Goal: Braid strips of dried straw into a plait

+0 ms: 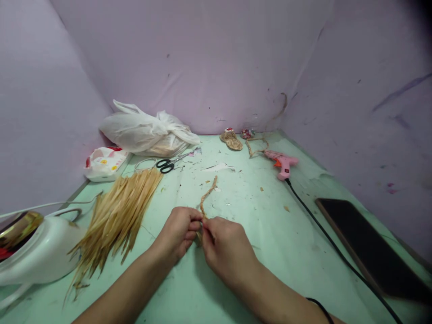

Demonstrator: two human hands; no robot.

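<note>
A thin twisted cord of straw (208,194) rises from between my two hands, its far end lying on the pale green table. My left hand (180,229) is closed, its thumb and forefinger pinching the base of the cord. Touching it on the right, my right hand (227,245) also pinches the cord with curled fingers. Loose strand ends show faintly beneath the hands; the fingers hide the rest. A bundle of flat dry straw strips (123,209) is spread to the left of my left hand.
Black-handled scissors (166,165), a tied white bag (148,130) and a white packet (106,163) stand back left. A white container (43,256) is at left. A pink glue gun (281,163), its black cable and a dark phone (367,243) lie right. Small woven slippers (231,140) sit behind.
</note>
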